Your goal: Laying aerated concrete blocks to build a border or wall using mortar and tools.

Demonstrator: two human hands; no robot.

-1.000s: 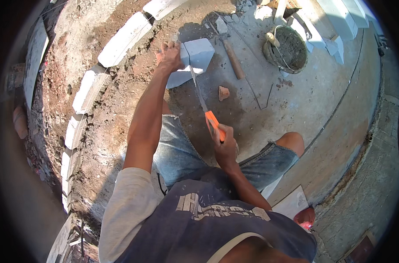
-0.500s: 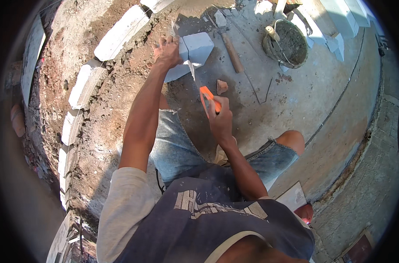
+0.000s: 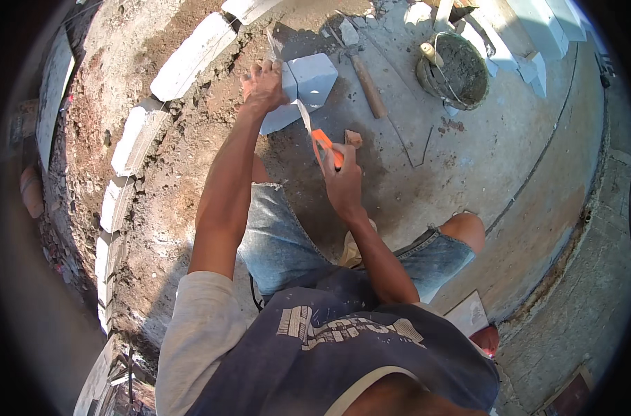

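Observation:
A white block point(image 3: 315, 78) lies ahead of me, with a dark cut line running across its top. My left hand point(image 3: 262, 89) presses on its left part, fingers curled over it. In my right hand point(image 3: 344, 182) is the orange handle of a handsaw point(image 3: 321, 139), gripped with the fingers wrapped round. The saw's pale blade enters the near edge of the block at the cut; a pointed end, apparently its tip, sticks out beyond the far side. Under the block is another pale slab point(image 3: 277, 122), mostly covered.
Right of the block lie a wooden-handled hammer point(image 3: 368, 84), a bent metal rod point(image 3: 403, 142) and a brick chunk point(image 3: 353, 139). A bucket of grey mortar point(image 3: 461, 73) stands farther right, a wooden-handled tool in it. White blocks point(image 3: 194, 55) form a curved row at left, along a string.
The handsaw has slid forward and slightly left through the block, my right hand moving with it. My left hand stays on the block.

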